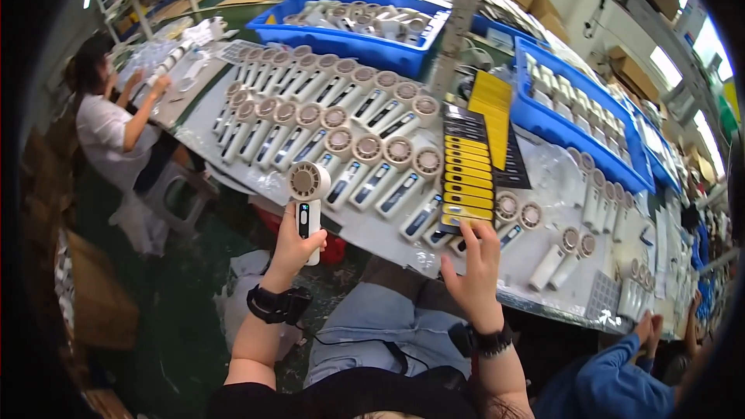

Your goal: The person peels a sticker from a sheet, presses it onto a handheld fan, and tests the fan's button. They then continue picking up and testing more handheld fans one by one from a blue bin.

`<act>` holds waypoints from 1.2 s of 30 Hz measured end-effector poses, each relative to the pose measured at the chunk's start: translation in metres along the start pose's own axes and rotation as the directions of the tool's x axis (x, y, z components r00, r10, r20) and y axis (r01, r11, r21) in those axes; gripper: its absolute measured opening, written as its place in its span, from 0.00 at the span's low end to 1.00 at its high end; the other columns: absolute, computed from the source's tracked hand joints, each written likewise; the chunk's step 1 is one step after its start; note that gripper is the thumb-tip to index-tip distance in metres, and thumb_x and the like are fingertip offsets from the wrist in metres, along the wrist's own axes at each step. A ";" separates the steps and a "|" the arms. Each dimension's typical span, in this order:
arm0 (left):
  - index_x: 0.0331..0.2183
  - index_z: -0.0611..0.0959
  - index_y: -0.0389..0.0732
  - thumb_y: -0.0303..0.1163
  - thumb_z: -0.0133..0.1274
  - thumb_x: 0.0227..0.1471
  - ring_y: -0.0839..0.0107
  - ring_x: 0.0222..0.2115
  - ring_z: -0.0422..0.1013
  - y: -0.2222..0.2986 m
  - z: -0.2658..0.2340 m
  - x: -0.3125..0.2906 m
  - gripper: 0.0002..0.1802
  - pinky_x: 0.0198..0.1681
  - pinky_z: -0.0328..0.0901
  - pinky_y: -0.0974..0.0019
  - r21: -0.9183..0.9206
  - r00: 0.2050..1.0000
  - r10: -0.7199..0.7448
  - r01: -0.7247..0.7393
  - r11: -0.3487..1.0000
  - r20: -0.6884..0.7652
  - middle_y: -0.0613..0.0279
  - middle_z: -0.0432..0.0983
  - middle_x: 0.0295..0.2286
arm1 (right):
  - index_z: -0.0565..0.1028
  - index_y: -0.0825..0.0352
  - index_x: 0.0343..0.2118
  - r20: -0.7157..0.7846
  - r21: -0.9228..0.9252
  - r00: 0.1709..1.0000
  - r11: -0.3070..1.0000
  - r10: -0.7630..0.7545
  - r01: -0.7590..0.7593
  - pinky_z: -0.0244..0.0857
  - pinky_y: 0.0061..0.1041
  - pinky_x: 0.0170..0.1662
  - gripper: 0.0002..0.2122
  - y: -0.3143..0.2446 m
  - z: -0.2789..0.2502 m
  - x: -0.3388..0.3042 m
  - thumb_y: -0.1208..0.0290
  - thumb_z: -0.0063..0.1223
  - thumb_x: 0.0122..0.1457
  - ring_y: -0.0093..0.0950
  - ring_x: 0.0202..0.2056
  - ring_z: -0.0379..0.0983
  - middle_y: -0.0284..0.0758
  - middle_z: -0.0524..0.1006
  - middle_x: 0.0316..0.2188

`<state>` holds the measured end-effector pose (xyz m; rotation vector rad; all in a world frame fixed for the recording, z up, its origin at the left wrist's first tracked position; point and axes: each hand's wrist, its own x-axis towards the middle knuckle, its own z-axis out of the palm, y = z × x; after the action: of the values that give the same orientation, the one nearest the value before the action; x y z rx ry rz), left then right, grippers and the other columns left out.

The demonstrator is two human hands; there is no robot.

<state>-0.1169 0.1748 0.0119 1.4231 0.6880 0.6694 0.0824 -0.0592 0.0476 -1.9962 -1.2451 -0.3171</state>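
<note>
l hand [293, 247] grips white handheld fan [308, 200] upright; r hand [475, 262] open, fingertips on yellow labels [466, 186] (stacked strip).

A long grey-white workbench [372, 234] is seen running diagonally just beyond the fingertips [475, 226] of the right hand. Directly under those fingertips a column of yellow-and-black cards [466, 171] is laid out on the bench, with a yellow sheet [490, 102] beyond it. To the left of the fingers, rows of white handheld fans [326, 120] are laid side by side. To their right, further fans [560, 252] and clear plastic bags [551, 167] are spread. Farther off, blue trays [578, 120] filled with fans are set on the bench.
</note>
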 end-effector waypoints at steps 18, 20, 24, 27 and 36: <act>0.51 0.61 0.31 0.31 0.55 0.38 0.58 0.41 0.68 0.025 0.136 -0.024 0.38 0.45 0.63 0.63 0.315 0.689 -0.077 -0.226 0.922 0.720 0.46 0.69 0.41 | 0.74 0.68 0.42 0.054 0.157 0.999 0.988 0.002 -0.011 0.64 0.25 0.44 0.13 0.096 -0.075 0.080 0.80 0.47 0.54 0.34 0.38 0.72 0.39 0.75 0.34; 0.53 0.59 0.31 0.31 0.55 0.38 0.58 0.43 0.66 0.036 0.171 -0.031 0.40 0.47 0.61 0.64 0.365 0.562 -0.214 -0.171 0.915 0.799 0.46 0.67 0.42 | 0.73 0.70 0.42 0.043 0.179 0.997 0.981 0.066 -0.073 0.64 0.20 0.38 0.10 0.100 -0.099 0.091 0.78 0.46 0.58 0.23 0.32 0.70 0.36 0.75 0.29; 0.53 0.57 0.27 0.32 0.53 0.40 0.46 0.45 0.65 0.020 0.235 -0.039 0.40 0.50 0.61 0.59 0.216 0.556 -0.032 -0.268 0.939 0.831 0.36 0.64 0.44 | 0.73 0.72 0.41 -0.117 0.237 0.987 0.968 0.106 -0.076 0.60 0.17 0.35 0.09 0.112 -0.120 0.092 0.76 0.45 0.60 0.15 0.30 0.63 0.29 0.73 0.27; 0.53 0.56 0.26 0.30 0.52 0.41 0.44 0.46 0.63 -0.001 0.267 -0.046 0.39 0.51 0.60 0.58 0.199 0.589 0.073 -0.384 0.902 0.805 0.36 0.61 0.46 | 0.72 0.72 0.39 -0.130 0.319 0.975 0.938 0.182 -0.132 0.58 0.15 0.33 0.08 0.110 -0.128 0.080 0.75 0.45 0.61 0.13 0.29 0.61 0.27 0.71 0.26; 0.53 0.58 0.25 0.24 0.51 0.40 0.44 0.50 0.58 -0.035 0.336 -0.034 0.37 0.54 0.56 0.57 0.205 0.635 0.334 -0.622 0.756 0.697 0.37 0.58 0.48 | 0.72 0.71 0.39 -0.163 0.470 0.958 0.872 0.238 -0.137 0.55 0.12 0.30 0.07 0.119 -0.134 0.058 0.74 0.44 0.62 0.10 0.28 0.58 0.23 0.69 0.25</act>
<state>0.1193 -0.0678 -0.0126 2.1532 -0.1364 0.4044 0.2352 -0.1440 0.1175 -1.6096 -0.8782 -0.1236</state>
